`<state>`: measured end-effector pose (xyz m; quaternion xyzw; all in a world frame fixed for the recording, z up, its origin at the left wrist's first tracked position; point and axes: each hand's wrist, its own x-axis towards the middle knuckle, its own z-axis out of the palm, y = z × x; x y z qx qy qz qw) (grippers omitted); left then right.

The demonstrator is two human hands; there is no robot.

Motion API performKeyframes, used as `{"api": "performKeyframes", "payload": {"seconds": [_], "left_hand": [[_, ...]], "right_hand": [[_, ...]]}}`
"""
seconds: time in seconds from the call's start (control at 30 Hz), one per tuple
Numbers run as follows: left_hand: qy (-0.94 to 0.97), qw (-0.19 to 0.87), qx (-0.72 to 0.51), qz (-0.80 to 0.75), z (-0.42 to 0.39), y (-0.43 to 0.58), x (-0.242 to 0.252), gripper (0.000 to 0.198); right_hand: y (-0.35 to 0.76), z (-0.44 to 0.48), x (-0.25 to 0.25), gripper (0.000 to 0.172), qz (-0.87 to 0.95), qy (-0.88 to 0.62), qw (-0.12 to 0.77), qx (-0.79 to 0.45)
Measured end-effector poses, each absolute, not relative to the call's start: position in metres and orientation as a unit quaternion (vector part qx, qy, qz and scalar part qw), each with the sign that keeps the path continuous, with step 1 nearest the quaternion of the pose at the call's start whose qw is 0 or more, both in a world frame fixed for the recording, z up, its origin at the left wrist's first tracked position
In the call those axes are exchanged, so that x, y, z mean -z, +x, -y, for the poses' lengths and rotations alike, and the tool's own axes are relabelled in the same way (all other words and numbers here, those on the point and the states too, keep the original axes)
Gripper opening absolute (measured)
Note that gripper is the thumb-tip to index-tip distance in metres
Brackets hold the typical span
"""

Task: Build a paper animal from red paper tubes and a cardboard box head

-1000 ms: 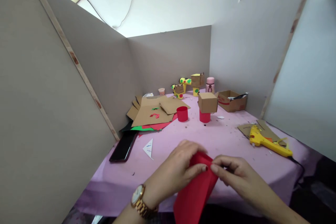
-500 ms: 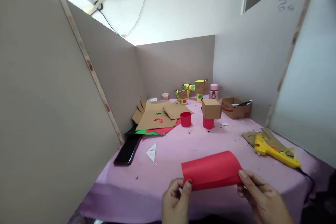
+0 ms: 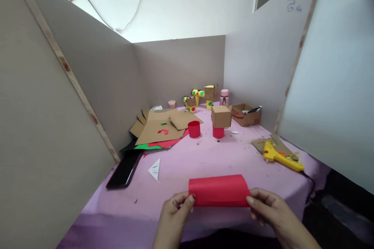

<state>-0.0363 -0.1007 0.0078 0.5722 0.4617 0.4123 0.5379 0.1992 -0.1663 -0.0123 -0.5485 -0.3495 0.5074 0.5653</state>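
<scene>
A sheet of red paper (image 3: 219, 191), curled over lengthwise, is held above the table's front edge. My left hand (image 3: 176, 212) pinches its left end between thumb and fingers. At the right end, my right hand (image 3: 267, 207) grips the lower corner the same way. Farther back stands a short red paper tube (image 3: 194, 129). Beside it, a cardboard box (image 3: 221, 117) sits on top of another red tube (image 3: 218, 131).
To the right lies a yellow hot glue gun (image 3: 282, 157) on cardboard scraps. A phone (image 3: 125, 169) and white paper triangle (image 3: 154, 169) are at left, below stacked cardboard sheets (image 3: 157, 124). Yellow paper figures (image 3: 198, 93), a pink bottle (image 3: 224, 97) and an open carton (image 3: 245, 116) stand behind.
The view has turned rightward, so the scene sits farther left. The red paper has levelled out and is curled over more tightly, with both hands still on its ends.
</scene>
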Motion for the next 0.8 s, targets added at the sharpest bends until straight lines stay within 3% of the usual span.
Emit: {"api": "performKeyframes", "payload": {"seconds": [0.3,0.8], "left_hand": [[0.549,0.559,-0.352,-0.512,0.082,-0.031,0.005,0.042],[0.518,0.612,-0.321,-0.504,0.079,-0.037,0.012,0.033]], "right_hand": [[0.202,0.148,0.031,0.033,0.382,-0.562,0.552,-0.484],[0.204,0.146,0.041,0.032,0.377,-0.578,0.529,-0.494]]}}
